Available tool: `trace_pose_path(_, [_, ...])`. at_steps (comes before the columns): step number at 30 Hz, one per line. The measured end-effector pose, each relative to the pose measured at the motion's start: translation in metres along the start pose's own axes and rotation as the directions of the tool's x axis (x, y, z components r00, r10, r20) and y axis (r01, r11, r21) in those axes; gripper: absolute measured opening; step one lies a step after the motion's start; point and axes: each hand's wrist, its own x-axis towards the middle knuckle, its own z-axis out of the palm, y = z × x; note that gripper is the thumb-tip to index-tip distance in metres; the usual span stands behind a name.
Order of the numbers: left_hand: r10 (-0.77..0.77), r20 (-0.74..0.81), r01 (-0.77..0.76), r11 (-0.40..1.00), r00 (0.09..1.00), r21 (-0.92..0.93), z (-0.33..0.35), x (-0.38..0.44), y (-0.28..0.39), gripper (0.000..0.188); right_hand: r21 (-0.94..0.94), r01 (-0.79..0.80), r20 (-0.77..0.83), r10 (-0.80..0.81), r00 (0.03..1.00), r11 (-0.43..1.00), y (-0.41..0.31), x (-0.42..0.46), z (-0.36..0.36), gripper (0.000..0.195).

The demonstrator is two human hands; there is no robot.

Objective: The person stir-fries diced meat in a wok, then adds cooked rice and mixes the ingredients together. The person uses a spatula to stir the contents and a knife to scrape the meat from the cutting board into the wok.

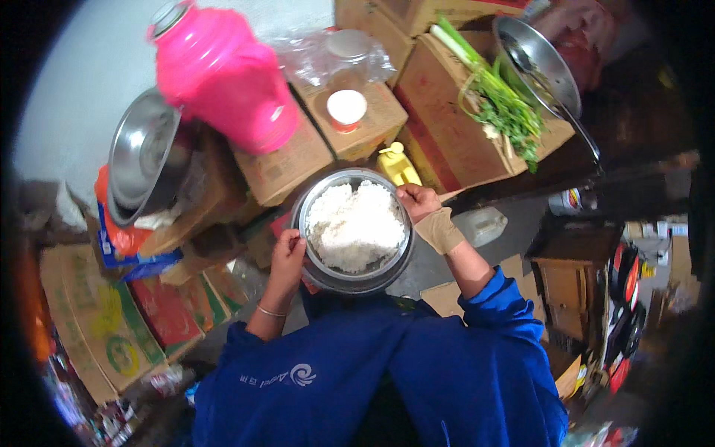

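A round metal basin [357, 284] of white cooked rice [357, 223] is in front of my body. My left hand [287, 260] grips its left rim, thumb on top. The right rim is pinched by my right hand [420, 202], whose wrist wears a tan wrap. The rice seems to sit in an inner metal bowl nested in a darker outer one; the exact stacking is hard to tell. Just beyond my right hand stands a yellow plastic container [397, 166]. The fingers under the rims are hidden.
Cardboard boxes [441, 123] ahead carry a pink thermos flask [229, 78], a white-lidded tub [346, 109], a clear jar [349, 50], celery and green onion [503, 106], and a metal pan with a ladle [544, 67]. An empty metal basin [146, 151] leans at left. A plastic jug [483, 224] lies right.
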Motion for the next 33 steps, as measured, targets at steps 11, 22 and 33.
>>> trace_pose_path(11, [-0.062,0.424,0.0,0.99,0.903,0.143,0.148,0.01,0.018,0.008,0.405,-0.174,-0.361,0.331,0.872,0.898,0.072,-0.14,-0.109,0.014])
trace_pose_path(22, [-0.253,0.73,0.11,0.965,0.634,0.239,0.396,-0.048,-0.04,0.008,0.488,-0.252,-0.708,0.548,0.445,0.836,0.203,-0.327,-0.22,0.027])
trace_pose_path(33, [-0.403,0.858,0.018,0.908,0.318,0.419,0.672,-0.179,-0.107,0.009,0.52,-0.347,-0.807,0.582,0.099,0.78,0.274,-0.524,-0.388,0.033])
